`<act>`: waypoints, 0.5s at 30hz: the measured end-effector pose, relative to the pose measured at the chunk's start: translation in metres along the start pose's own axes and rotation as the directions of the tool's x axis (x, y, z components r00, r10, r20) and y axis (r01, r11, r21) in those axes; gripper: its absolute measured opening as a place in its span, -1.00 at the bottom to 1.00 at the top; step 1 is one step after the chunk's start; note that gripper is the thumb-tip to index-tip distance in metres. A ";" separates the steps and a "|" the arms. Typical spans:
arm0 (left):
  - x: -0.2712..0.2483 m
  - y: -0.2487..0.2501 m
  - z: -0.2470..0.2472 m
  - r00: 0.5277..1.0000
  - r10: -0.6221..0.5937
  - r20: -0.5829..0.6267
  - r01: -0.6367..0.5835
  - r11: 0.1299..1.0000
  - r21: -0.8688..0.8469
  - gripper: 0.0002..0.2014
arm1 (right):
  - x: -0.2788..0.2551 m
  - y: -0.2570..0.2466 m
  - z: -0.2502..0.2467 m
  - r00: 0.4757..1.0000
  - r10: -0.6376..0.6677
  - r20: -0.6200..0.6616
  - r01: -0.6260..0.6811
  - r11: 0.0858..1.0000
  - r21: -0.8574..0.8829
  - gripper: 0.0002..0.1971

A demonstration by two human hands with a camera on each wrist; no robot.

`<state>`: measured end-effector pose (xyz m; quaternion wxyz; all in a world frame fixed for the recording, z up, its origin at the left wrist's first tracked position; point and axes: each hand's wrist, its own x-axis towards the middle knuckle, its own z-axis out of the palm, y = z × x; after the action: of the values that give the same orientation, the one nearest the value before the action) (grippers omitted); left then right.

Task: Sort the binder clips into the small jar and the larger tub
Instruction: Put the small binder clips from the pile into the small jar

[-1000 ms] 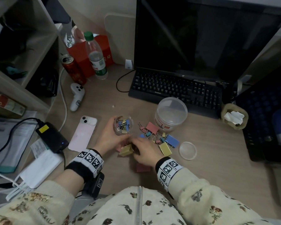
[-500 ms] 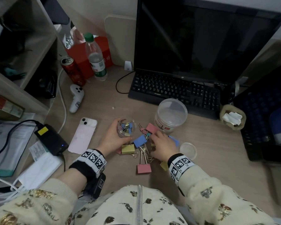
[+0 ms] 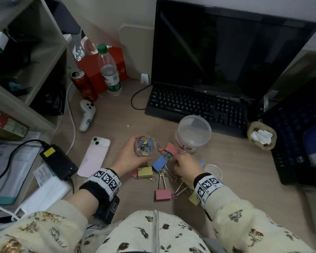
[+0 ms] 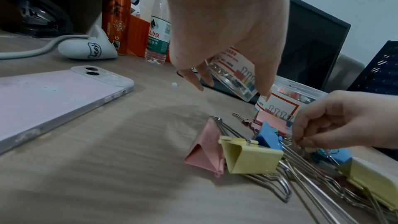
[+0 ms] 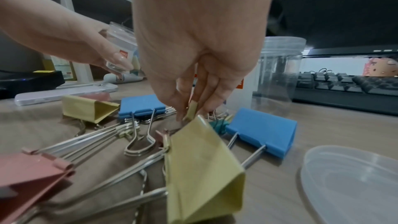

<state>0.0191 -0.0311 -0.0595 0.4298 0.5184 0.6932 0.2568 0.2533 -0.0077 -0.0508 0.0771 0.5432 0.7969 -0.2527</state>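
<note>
My left hand (image 3: pixel 133 154) grips a small clear jar (image 3: pixel 144 147) holding several small coloured clips, lifted just above the desk and tilted; the left wrist view shows the jar (image 4: pixel 232 77) under my fingers. My right hand (image 3: pixel 176 160) reaches into the clip pile and pinches a small yellow clip (image 5: pixel 192 111) between thumb and fingers. Large clips lie around it: blue (image 3: pixel 159 163), yellow (image 3: pixel 145 172), pink (image 3: pixel 162 194). The larger clear tub (image 3: pixel 193 134) stands open behind the pile; I see nothing in it.
A round clear lid (image 3: pixel 212 170) lies right of my right hand. A pink phone (image 3: pixel 94 157) and a black charger (image 3: pixel 58 161) lie left. The keyboard (image 3: pixel 195 106), bottle (image 3: pixel 109 70), can (image 3: pixel 83 86) and white controller (image 3: pixel 87 115) stand further back.
My right hand has moved right across the pile, uncovering the blue, yellow and pink large clips. My left hand with the jar has stayed about where it was.
</note>
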 end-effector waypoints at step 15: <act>-0.004 0.019 0.024 0.988 0.074 0.134 -0.080 0.996 0.039 -0.06 | -0.014 -0.024 -0.046 0.921 -0.167 -0.352 0.300 0.880 0.367 -0.68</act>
<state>0.0500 -0.0306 -0.0546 0.4530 0.5701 0.6480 0.2231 0.2436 -0.0035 0.0020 -0.1972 0.4787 0.7873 -0.3349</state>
